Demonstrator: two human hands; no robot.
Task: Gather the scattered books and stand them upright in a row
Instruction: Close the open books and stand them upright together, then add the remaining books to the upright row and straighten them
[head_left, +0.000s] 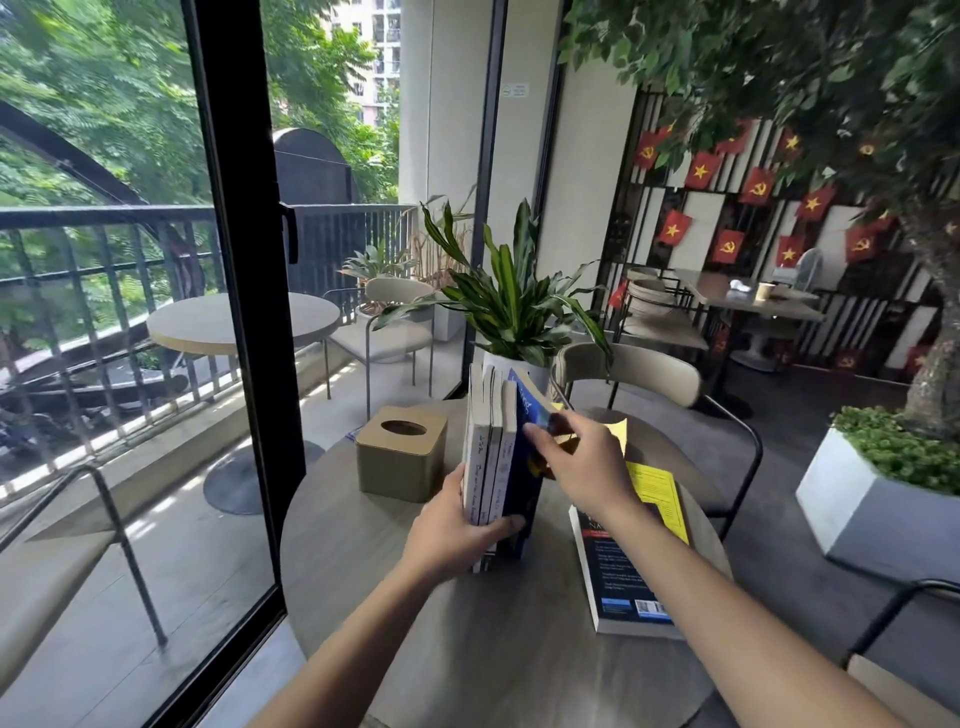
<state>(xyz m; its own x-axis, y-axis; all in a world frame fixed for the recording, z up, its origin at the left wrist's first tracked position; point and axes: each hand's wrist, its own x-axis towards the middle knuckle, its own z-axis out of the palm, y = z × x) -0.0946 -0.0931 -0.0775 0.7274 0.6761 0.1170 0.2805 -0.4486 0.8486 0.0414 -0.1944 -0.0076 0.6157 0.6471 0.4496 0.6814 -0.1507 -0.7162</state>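
I am looking down at a round grey table (395, 613) beside a glass door. Four books are standing upright in a row near the table's middle: three pale-spined books (488, 457) on the left, and a blue book (521, 483) against their right side.

My left hand (457, 530) is wrapping around the near lower end of the row, thumb on the left cover, fingers (506, 524) curling across the spines to the blue book; it is gripping the row.

My right hand (582, 462) is gripping the blue book's upper right side, fingers spread over its cover, index fingertip near the spine. The book's top is leaning right, away from the pale books, and the cover under the hand is blurred.

A dark-covered book (618, 582) is lying flat on the table to the right, back cover up, barcode near its front edge, partly under my right forearm. A yellow book (660, 499) is lying just behind it, overlapping its far corner; whether they are touching I cannot tell.

A tan tissue box (401, 457) is sitting left of the row, just apart from it. A potted plant (514, 312) is standing behind the books, past the table's far edge.
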